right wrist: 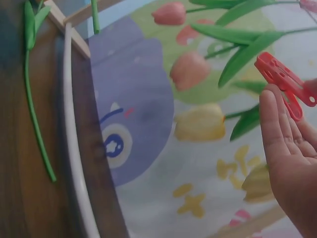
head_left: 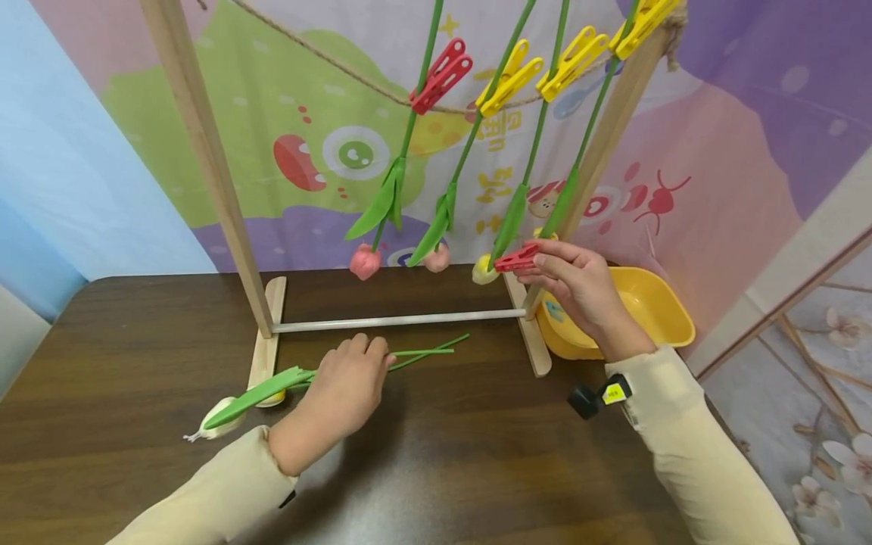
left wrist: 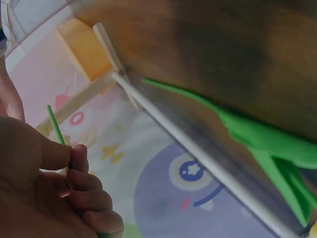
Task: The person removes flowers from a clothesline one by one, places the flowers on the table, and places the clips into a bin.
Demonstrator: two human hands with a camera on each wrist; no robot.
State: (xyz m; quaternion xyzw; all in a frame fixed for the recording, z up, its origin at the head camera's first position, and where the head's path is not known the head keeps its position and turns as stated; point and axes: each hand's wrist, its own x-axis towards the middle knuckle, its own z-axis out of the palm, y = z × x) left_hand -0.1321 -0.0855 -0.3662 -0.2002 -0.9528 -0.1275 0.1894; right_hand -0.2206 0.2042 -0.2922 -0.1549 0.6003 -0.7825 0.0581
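My left hand (head_left: 346, 390) grips the green stem (left wrist: 56, 125) of an artificial tulip above the table; its whitish bloom (head_left: 223, 418) points left. Below it another tulip lies on the table, its green stem (right wrist: 37, 121) visible in the right wrist view. My right hand (head_left: 579, 284) pinches a red clothespin (right wrist: 281, 82) between thumb and fingers, beside a hanging pale yellow tulip (head_left: 485, 269). More tulips hang bloom-down from a rope: a pink one (head_left: 365, 262), a lighter pink one (head_left: 437, 258) and one partly hidden by my right hand. A red clothespin (head_left: 441, 76) and yellow clothespins (head_left: 509, 78) hold their stems.
A wooden frame (head_left: 204, 151) carries the rope (head_left: 327, 64), with a white crossbar (head_left: 402, 321) low between its feet. A yellow basin (head_left: 654, 303) stands behind my right forearm. Behind the dark table (head_left: 477, 454) hangs a cartoon-printed backdrop (head_left: 286, 98).
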